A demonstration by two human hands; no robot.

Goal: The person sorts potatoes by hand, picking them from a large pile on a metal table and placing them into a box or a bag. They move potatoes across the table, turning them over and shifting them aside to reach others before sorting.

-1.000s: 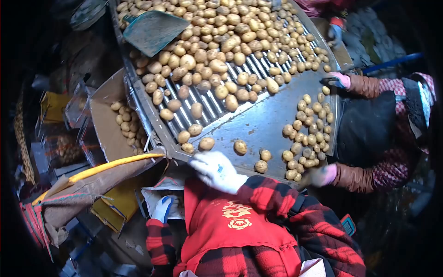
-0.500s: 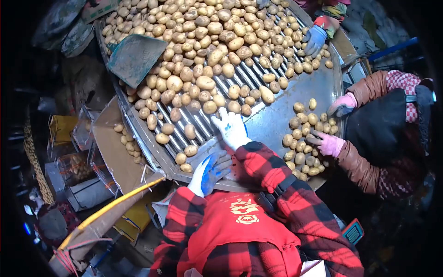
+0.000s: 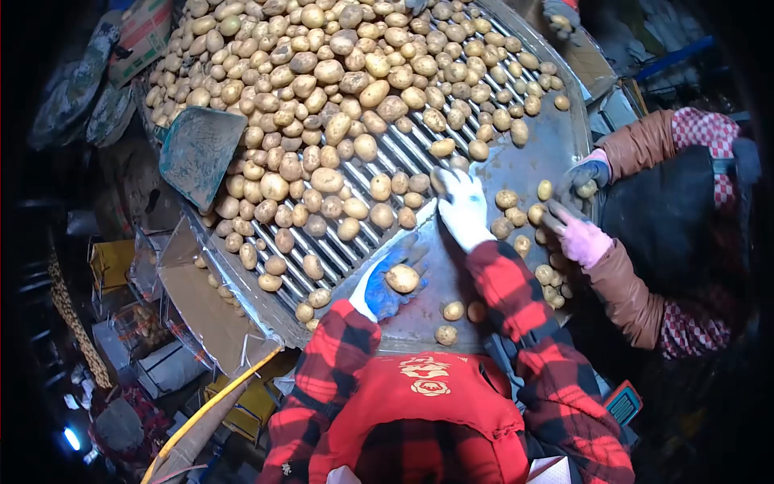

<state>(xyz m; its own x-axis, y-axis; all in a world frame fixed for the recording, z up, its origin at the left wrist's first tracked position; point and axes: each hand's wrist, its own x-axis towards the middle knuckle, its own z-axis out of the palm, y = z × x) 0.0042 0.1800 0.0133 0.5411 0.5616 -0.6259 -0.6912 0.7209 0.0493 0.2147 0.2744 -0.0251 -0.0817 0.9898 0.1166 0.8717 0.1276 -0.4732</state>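
Observation:
My left hand [image 3: 385, 282], in a white and blue work glove, is low over the metal sheet with its palm turned up. A potato [image 3: 401, 278] lies in its fingers. Further up and to the right, my right hand [image 3: 463, 211], in a white glove, is back side up at the edge of the roller bars [image 3: 403, 153]. Its fingertips are curled against a potato [image 3: 439, 181], partly hidden by the hand. Loose potatoes [image 3: 453, 310] lie on the sheet by my right forearm. A large heap of potatoes [image 3: 322, 73] covers the far bars.
A co-worker's gloved hands [image 3: 584, 240] handle potatoes at the right edge; another gloved hand [image 3: 562, 16] shows at the top right. A green dustpan-like scoop [image 3: 201, 157] leans on the heap. Left of the table stands a cardboard box [image 3: 201, 282] with potatoes inside.
My left hand has moved right and turned up with a potato in it. My right hand has shifted right to another potato. Fewer potatoes lie before the co-worker, whose far hand now holds one.

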